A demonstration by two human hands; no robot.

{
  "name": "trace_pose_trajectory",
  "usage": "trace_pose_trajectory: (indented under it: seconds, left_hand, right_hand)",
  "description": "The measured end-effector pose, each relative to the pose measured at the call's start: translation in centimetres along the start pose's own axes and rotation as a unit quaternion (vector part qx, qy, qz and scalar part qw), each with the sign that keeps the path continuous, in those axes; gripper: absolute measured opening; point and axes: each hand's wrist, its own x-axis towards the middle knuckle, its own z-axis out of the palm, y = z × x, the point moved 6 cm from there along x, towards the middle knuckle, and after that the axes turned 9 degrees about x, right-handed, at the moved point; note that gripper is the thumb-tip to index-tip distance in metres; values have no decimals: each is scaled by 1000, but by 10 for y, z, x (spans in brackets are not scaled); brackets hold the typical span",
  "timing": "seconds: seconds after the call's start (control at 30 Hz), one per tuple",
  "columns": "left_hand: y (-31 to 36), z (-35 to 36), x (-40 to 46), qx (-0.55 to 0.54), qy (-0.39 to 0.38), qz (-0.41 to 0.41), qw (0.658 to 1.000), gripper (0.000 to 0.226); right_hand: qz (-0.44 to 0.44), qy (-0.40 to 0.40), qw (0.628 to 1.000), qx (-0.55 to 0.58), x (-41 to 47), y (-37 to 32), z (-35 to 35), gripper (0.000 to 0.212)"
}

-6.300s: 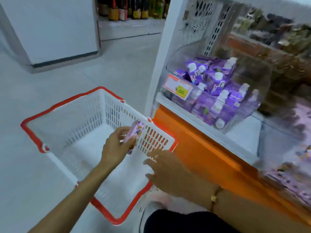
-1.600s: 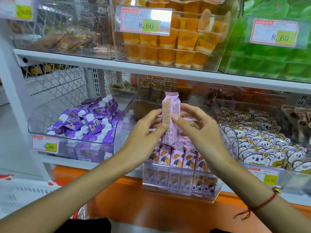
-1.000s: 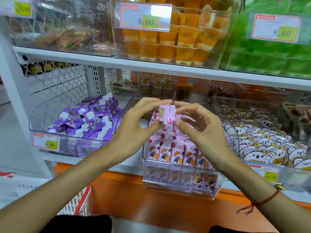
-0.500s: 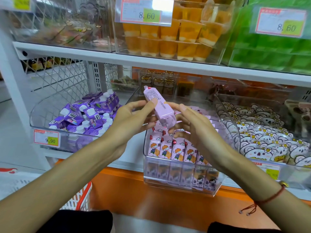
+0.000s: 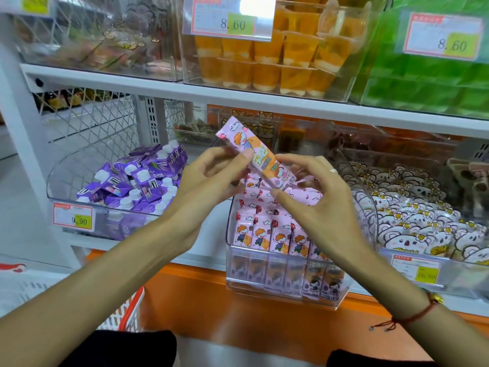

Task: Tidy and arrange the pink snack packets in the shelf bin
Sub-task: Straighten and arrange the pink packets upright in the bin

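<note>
Basket: a white plastic basket with a red rim (image 5: 124, 311), low at the left edge, nearest us.
Left hand: the left hand (image 5: 209, 186) pinches the upper part of the packet between thumb and fingers, closed on it.
Right hand: the right hand (image 5: 315, 205) has fingers spread, fingertips touching the packet's lower end; whether it truly grips, I can't tell.
Packet: a long pink snack packet with a cartoon child (image 5: 255, 154), tilted, top end up-left, held in the air above the bin.
Bin: a clear plastic shelf bin (image 5: 285, 290), with upright pink packets in rows (image 5: 272, 234) inside it.
Left neighbour: purple cartons with white caps (image 5: 137, 181), heaped in their own clear bin.
Far shelf: orange jelly cups (image 5: 264, 62) above.
</note>
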Motion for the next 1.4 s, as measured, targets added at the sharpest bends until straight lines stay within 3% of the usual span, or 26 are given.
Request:
trace_pose_trajectory:
  seconds: [0.13, 0.27, 0.47, 0.6, 0.7, 0.83, 0.93, 1.07, 1.13, 1.27, 1.4]
  left_hand:
    - [4, 0, 1, -4, -17, 30, 999, 35]
    - [14, 8, -4, 62, -53, 101, 992, 43]
    - [22, 19, -9, 143, -65, 172, 972, 36]
    - [19, 10, -11, 262, 12, 213, 941, 38]
    - [3, -2, -9, 361, 45, 161, 917, 49]
    - [-32, -3, -7, 413, -38, 13, 910, 56]
    - [-32, -2, -7, 381, -62, 4, 922, 40]
    - [-28, -2, -4, 388, -78, 6, 918, 38]
    - [-28, -1, -4, 396, -81, 8, 915, 35]
    - [-29, -2, -5, 395, -80, 6, 915, 35]
    - [-29, -9, -2, 321, -72, -6, 944, 29]
  right_hand:
    - [52, -32, 996, 64, -2, 9, 9, 43]
    - [32, -15, 997, 69, 1, 7, 5, 29]
    - [-21, -37, 996, 84, 1, -3, 12, 29]
    - [11, 16, 998, 67, 15, 11, 9, 33]
    - [110, 40, 993, 27, 35, 41, 10, 34]
    - [150, -10, 987, -51, 56, 68, 29, 55]
    - [116, -10, 992, -52, 71, 74, 40, 43]
    - [68, -33, 991, -111, 85, 78, 49, 41]
    - [80, -56, 990, -103, 86, 83, 52, 39]
    - [137, -46, 989, 27, 85, 92, 55, 38]
    - [172, -54, 983, 42, 90, 96, 50, 39]
